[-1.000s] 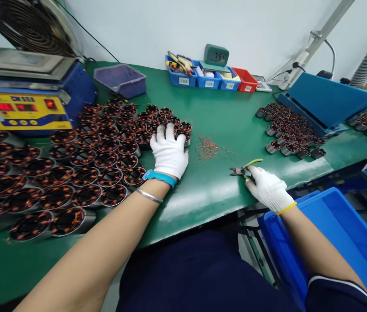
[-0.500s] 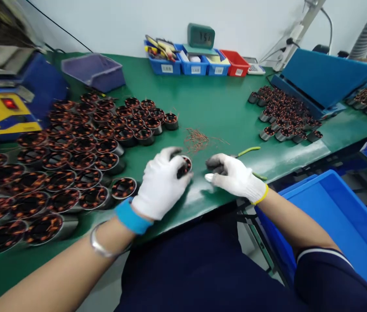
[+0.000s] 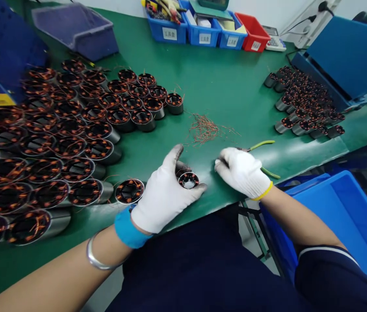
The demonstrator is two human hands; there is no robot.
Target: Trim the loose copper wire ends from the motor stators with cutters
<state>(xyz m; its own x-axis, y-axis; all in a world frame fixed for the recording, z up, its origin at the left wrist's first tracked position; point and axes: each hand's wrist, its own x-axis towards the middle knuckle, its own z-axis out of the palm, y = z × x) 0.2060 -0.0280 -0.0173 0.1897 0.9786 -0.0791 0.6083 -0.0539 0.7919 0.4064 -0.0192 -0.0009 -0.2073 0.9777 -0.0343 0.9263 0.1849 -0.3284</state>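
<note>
Wound stator (image 3: 188, 174) is in the left hand (image 3: 170, 190), grip wrapped round its side, bore facing the camera. It's near the surface (image 3: 229, 82) front edge; can't tell if it touches down. Right hand (image 3: 244, 172) is curled just beside, over green-handled cutters (image 3: 262, 144); handles stick out either side, can't tell if that grip holds them.

Labels: tags on the blue bins start 工具, third character unclear; red bin (image 3: 253, 34) tag too small to read. Left blue bin (image 3: 168, 34): assorted tools. Middle blue bin (image 3: 204, 37): white items. Right blue bin (image 3: 232, 41): something pale yellow. Purple bin (image 3: 89, 39) back left. Big blue tub (image 3: 339, 225) past the front edge, right.

Stator block (image 3: 69, 125) fills the left; smaller stator cluster (image 3: 310, 102) right. Bare green between them, with copper clippings (image 3: 204, 129) midway, just beyond the hands.
</note>
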